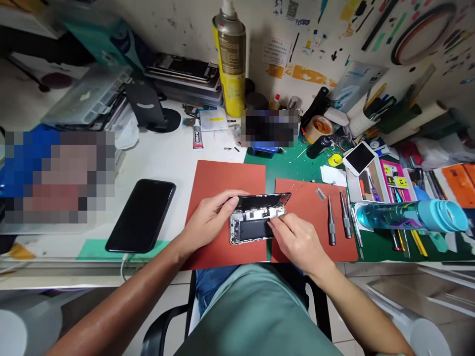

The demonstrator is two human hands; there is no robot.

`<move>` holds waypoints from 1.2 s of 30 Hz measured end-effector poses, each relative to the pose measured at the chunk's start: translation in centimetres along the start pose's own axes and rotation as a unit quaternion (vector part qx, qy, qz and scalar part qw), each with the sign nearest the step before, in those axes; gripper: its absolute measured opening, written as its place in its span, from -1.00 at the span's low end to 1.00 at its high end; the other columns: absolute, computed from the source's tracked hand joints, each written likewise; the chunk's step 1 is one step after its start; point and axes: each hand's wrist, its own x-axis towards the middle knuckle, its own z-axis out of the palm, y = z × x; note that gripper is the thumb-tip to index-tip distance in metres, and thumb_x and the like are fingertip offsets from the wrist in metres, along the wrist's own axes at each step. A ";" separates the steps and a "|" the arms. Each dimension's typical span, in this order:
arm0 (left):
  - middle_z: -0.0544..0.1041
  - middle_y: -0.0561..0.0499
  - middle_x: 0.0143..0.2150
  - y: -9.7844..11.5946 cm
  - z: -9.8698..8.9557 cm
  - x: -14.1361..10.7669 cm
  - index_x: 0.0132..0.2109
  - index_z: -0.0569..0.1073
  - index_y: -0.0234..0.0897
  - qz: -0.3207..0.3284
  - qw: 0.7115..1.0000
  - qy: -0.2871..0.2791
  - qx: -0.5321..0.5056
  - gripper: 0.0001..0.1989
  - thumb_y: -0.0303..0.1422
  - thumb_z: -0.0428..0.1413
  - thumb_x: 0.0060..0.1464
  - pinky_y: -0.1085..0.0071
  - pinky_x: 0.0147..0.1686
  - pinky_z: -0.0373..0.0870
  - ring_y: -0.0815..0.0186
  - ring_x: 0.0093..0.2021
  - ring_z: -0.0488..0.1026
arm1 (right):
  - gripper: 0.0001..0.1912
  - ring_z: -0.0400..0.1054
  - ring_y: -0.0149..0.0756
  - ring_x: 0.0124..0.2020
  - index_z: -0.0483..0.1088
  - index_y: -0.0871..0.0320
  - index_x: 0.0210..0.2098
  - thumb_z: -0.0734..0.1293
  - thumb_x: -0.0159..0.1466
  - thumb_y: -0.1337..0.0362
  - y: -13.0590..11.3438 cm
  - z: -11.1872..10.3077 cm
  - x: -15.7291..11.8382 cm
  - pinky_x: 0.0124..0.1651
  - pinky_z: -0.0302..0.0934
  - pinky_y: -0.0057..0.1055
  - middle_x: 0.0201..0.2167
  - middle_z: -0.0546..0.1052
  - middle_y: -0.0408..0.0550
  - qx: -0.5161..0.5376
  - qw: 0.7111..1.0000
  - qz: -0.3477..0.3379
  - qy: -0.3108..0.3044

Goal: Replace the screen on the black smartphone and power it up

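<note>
Since opened phone point(256, 231) looks fragile — hold rims | left grip point(213, 216): holding phone's left end | right grip point(299, 240): phone's right end — closure unclear

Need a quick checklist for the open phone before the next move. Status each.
1. Opened phone steadied: ok, left hand grips its left end, thumb by the raised screen.
2. Right hand free: not ok, fingertips are at the phone's right end; whether they pinch anything, cannot tell.
3. Phone within one mat: not ok, in this view it spans the gap between left red mat and right red mat.
4. Screen cable joined: cannot tell, too small.
5. Tweezers clear of phone: ok, on the right mat.
6. Blue bottle apart: ok, beyond the tweezers.
</note>
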 end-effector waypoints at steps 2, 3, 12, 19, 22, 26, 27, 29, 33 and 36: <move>0.72 -0.03 0.09 0.0 0.2 -0.1 0.17 0.61 -0.16 0.003 1.000 0.003 -0.013 -0.48 0.07 -0.06 0.50 0.34 0.01 0.55 0.14 0.08 0.66 | -0.85 0.42 -0.29 -0.42 0.57 0.29 -0.09 0.33 0.48 0.52 0.1 0.4 0.4 -0.41 0.25 -0.32 -0.38 0.59 -0.02 -0.058 0.995 -0.081 -0.020; 0.72 -0.03 0.09 0.0 0.3 -0.1 0.17 0.60 -0.15 0.006 1.000 0.004 -0.018 -0.48 0.06 -0.07 0.51 0.34 0.01 0.55 0.15 0.07 0.66 | -0.83 0.43 -0.28 -0.40 0.57 0.31 -0.07 0.33 0.47 0.54 0.3 0.4 0.8 -0.40 0.26 -0.31 -0.37 0.59 0.00 -0.076 0.990 -0.116 -0.031; 0.73 -0.02 0.06 0.0 0.6 -0.1 0.16 0.59 -0.16 0.052 0.998 0.018 -0.032 -0.53 0.00 -0.06 0.51 0.31 0.01 0.54 0.19 -0.04 0.67 | -0.70 0.60 -0.15 -0.24 0.53 0.37 0.10 0.24 0.47 0.56 1.2 -0.1 3.8 -0.28 0.48 -0.24 -0.05 0.69 0.26 -0.118 0.942 -0.262 -0.174; 0.73 -0.02 0.01 0.0 0.5 0.0 0.15 0.59 -0.17 0.059 0.997 0.016 -0.051 -0.54 -0.03 -0.08 0.53 0.31 0.05 0.54 0.20 -0.04 0.67 | -0.69 0.57 -0.17 -0.42 0.49 0.43 0.11 0.24 0.44 0.54 0.5 -0.1 4.7 -0.42 0.44 -0.21 -0.06 0.69 0.35 -0.177 0.905 -0.325 -0.209; 0.72 -0.03 0.05 -0.2 0.5 0.0 0.17 0.60 -0.18 0.054 0.996 0.014 -0.075 -0.49 0.01 -0.11 0.54 0.29 0.05 0.54 0.18 0.03 0.66 | -0.72 0.54 -0.19 -0.48 0.50 0.43 0.06 0.26 0.41 0.56 0.5 -0.1 4.9 -0.45 0.41 -0.22 -0.10 0.70 0.33 -0.192 0.898 -0.348 -0.188; 0.71 -0.04 0.09 -0.5 0.5 0.1 0.17 0.61 -0.18 0.051 0.991 0.012 -0.122 -0.45 0.04 -0.13 0.54 0.28 0.05 0.54 0.19 0.01 0.65 | -0.73 0.51 -0.22 -0.51 0.50 0.39 0.03 0.27 0.39 0.56 0.8 0.0 4.8 -0.46 0.39 -0.23 -0.09 0.70 0.31 -0.198 0.898 -0.347 -0.186; 0.71 -0.04 0.09 -0.5 0.5 0.1 0.17 0.62 -0.18 0.052 0.990 0.012 -0.130 -0.44 0.05 -0.14 0.54 0.28 0.06 0.53 0.18 0.01 0.65 | -0.73 0.51 -0.22 -0.51 0.50 0.38 0.03 0.26 0.40 0.56 0.8 0.1 4.8 -0.46 0.39 -0.24 -0.11 0.70 0.29 -0.197 0.899 -0.343 -0.187; 0.71 -0.05 0.08 -0.5 0.5 0.1 0.16 0.62 -0.19 0.053 0.989 0.013 -0.141 -0.43 0.05 -0.14 0.54 0.26 0.08 0.53 0.17 0.02 0.64 | -0.75 0.52 -0.22 -0.50 0.51 0.36 0.01 0.26 0.41 0.56 0.9 0.2 4.8 -0.45 0.40 -0.25 -0.15 0.71 0.26 -0.188 0.904 -0.332 -0.191; 0.71 -0.06 0.06 -0.3 0.5 0.2 0.13 0.63 -0.20 0.060 0.988 0.019 -0.144 -0.44 0.04 -0.14 0.54 0.27 0.08 0.52 0.17 0.02 0.64 | -0.73 0.53 -0.23 -0.49 0.51 0.36 0.00 0.25 0.39 0.59 0.9 0.3 4.8 -0.44 0.41 -0.26 -0.11 0.70 0.30 -0.166 0.910 -0.328 -0.189; 0.71 -0.05 0.06 -0.3 0.5 0.2 0.11 0.63 -0.20 0.060 0.988 0.021 -0.143 -0.45 0.02 -0.14 0.54 0.28 0.10 0.51 0.18 0.03 0.64 | -0.72 0.52 -0.24 -0.50 0.51 0.37 -0.01 0.24 0.38 0.61 0.9 0.4 4.7 -0.45 0.40 -0.26 -0.10 0.70 0.33 -0.161 0.911 -0.337 -0.177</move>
